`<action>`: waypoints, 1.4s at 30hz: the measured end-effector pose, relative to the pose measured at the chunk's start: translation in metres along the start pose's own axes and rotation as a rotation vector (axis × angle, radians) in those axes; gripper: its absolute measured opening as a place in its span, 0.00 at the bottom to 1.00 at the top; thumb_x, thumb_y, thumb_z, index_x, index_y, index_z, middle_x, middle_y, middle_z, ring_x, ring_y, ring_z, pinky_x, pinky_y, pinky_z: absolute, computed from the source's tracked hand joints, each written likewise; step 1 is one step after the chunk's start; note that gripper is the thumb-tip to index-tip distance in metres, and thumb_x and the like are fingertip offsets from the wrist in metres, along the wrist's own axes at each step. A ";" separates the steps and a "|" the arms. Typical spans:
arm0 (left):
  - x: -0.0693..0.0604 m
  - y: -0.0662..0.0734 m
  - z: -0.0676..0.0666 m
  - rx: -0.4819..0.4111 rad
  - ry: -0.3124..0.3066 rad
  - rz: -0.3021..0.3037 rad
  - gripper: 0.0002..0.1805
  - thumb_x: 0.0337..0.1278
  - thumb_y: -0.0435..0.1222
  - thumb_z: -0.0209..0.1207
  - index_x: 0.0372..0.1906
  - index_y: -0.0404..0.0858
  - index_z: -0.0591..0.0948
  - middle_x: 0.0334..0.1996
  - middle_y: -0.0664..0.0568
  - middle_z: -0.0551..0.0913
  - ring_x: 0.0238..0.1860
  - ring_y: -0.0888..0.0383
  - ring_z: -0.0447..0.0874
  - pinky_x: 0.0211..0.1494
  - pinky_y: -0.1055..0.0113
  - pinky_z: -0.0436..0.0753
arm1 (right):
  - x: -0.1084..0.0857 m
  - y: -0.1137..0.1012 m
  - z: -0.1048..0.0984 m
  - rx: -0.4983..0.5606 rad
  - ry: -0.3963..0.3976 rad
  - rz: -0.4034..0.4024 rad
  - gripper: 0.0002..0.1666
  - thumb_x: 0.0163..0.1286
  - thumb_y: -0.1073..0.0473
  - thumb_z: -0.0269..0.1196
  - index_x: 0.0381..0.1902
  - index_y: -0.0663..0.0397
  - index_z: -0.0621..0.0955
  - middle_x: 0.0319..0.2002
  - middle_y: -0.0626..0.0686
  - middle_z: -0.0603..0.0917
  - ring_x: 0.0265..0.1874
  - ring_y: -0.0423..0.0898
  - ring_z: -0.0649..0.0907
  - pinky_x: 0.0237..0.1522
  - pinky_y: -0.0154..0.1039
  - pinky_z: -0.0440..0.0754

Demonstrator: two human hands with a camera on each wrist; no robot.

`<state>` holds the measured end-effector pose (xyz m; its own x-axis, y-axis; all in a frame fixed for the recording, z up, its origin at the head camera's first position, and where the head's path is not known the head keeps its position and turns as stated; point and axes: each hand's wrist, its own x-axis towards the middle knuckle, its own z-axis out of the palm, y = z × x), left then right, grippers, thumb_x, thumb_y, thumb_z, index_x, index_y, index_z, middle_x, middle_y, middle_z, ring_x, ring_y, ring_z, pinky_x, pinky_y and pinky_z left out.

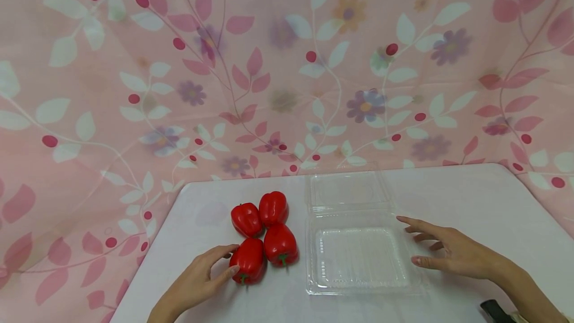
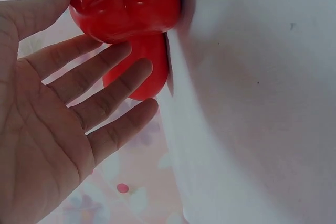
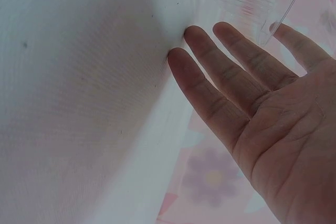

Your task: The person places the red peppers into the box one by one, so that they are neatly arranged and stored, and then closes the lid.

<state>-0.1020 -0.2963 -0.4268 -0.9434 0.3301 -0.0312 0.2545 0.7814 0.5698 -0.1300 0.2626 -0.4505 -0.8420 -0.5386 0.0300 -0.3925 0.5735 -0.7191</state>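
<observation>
Several red bell peppers sit close together left of the middle of the table in the head view. My left hand point(image 1: 197, 278) is at the nearest bell pepper point(image 1: 248, 261), thumb and fingers spread at its left side. In the left wrist view the thumb tip meets the edge of that pepper point(image 2: 126, 9), and the other fingers are loosely extended. To the right lies a clear plastic clamshell box point(image 1: 312, 253) with its lid folded back. My right hand point(image 1: 457, 253) is at the box's right edge, fingers extended, holding nothing. In the right wrist view two fingertips are at the white tabletop.
The white table point(image 1: 466, 198) has a pink floral cloth point(image 1: 278, 64) hanging behind it. A dark object point(image 1: 495, 310) shows by the right forearm at the bottom edge. The clamshell's open lid point(image 1: 350, 189) lies toward the back of the table.
</observation>
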 end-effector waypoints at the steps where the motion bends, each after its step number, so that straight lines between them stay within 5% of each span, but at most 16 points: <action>1: 0.000 -0.001 0.000 -0.016 -0.002 0.005 0.26 0.61 0.55 0.62 0.63 0.52 0.77 0.52 0.69 0.79 0.52 0.62 0.79 0.56 0.49 0.80 | 0.000 0.000 0.000 0.000 0.003 -0.006 0.45 0.67 0.47 0.67 0.77 0.37 0.59 0.63 0.55 0.76 0.54 0.47 0.81 0.45 0.40 0.83; 10: 0.001 -0.007 -0.002 -0.122 -0.028 0.053 0.25 0.63 0.49 0.63 0.64 0.49 0.76 0.55 0.63 0.80 0.51 0.61 0.80 0.53 0.46 0.81 | -0.001 -0.001 0.000 -0.006 0.011 -0.017 0.45 0.67 0.48 0.67 0.76 0.36 0.59 0.63 0.53 0.76 0.54 0.47 0.81 0.45 0.41 0.83; 17: 0.001 -0.008 -0.005 -0.199 -0.066 0.018 0.26 0.63 0.46 0.63 0.64 0.43 0.76 0.56 0.56 0.81 0.54 0.55 0.80 0.55 0.46 0.80 | 0.000 -0.002 0.000 -0.012 0.004 0.009 0.45 0.67 0.47 0.66 0.76 0.36 0.59 0.63 0.54 0.76 0.54 0.47 0.80 0.45 0.40 0.83; 33: 0.001 -0.010 -0.004 -0.225 -0.039 0.068 0.22 0.65 0.44 0.61 0.63 0.47 0.77 0.58 0.60 0.79 0.58 0.54 0.77 0.57 0.45 0.78 | -0.002 -0.001 0.000 0.005 0.010 -0.009 0.45 0.67 0.48 0.67 0.77 0.34 0.58 0.63 0.54 0.76 0.54 0.47 0.80 0.45 0.40 0.82; 42: 0.000 -0.009 -0.003 -0.229 -0.024 0.045 0.22 0.65 0.43 0.61 0.63 0.47 0.77 0.57 0.59 0.80 0.59 0.54 0.77 0.57 0.43 0.77 | -0.002 -0.001 0.000 0.000 0.012 -0.009 0.45 0.67 0.48 0.67 0.77 0.34 0.58 0.62 0.53 0.77 0.54 0.46 0.80 0.45 0.40 0.83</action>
<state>-0.1052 -0.3046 -0.4295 -0.9260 0.3769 -0.0197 0.2389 0.6258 0.7425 -0.1281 0.2632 -0.4503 -0.8427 -0.5365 0.0450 -0.4002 0.5682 -0.7190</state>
